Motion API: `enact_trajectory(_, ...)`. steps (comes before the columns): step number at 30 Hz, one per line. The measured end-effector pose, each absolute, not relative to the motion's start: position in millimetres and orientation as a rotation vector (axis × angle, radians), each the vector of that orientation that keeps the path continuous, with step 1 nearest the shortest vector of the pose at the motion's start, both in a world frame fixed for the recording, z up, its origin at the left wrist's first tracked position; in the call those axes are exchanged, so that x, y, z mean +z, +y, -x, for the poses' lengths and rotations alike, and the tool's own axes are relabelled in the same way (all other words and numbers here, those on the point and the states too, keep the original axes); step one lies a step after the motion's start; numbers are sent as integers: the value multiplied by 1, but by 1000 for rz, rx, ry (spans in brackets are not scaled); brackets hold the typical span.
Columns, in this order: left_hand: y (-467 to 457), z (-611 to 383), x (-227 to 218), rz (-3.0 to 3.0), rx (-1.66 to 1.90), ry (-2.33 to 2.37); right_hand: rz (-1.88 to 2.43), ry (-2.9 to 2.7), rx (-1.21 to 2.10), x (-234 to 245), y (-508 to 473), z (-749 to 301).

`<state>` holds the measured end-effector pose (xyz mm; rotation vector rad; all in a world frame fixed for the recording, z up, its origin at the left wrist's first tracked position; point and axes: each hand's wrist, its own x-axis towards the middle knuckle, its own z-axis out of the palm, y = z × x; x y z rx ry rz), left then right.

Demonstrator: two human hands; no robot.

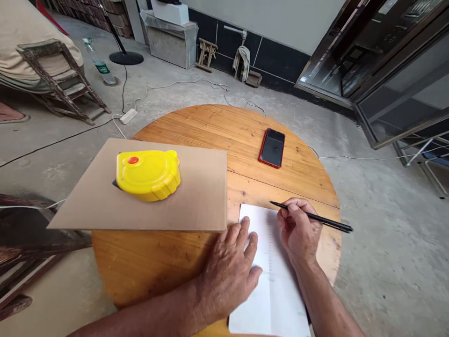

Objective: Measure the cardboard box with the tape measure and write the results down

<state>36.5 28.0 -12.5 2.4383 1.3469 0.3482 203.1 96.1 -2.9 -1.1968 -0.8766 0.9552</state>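
My right hand [300, 230] is closed round a black pen [326, 220], its tip pointing left just past the top edge of a white sheet of paper [259, 309]. The sheet bears faint marks along its middle and a crease. On the sheet's left side lies my left hand [233, 262], fingers spread, fingertips close to the corner of a brown cardboard sheet [199, 201]. A yellow tape measure [149, 174] with a red button rests on the cardboard. Neither hand touches the tape measure.
A phone in a red case [272, 148] lies on the round wooden table [196, 121]. The cardboard juts past the table's left edge. Around it on the floor are a wooden chair [61, 84], a plastic bottle [98, 63], a power strip [128, 116] and cables.
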Motion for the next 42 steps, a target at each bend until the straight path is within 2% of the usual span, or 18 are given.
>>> enact_trajectory(5, 28, -38, -15, -2455, 368, 1353, 1333, -1181, 1022, -15, 89, -195)
enact_trajectory(12, 28, -38, -13, -2444, 374, 1352, 1472, -1515, 897, -14, 90, -189)
enact_trajectory(21, 27, -39, -11, -2385, 348, 1362, 1477, -1632, 778, -11, 91, -186)
enact_trajectory(42, 28, -41, -11, -2336, 359, 1363, 1480, -1673, 766, -14, 92, -186)
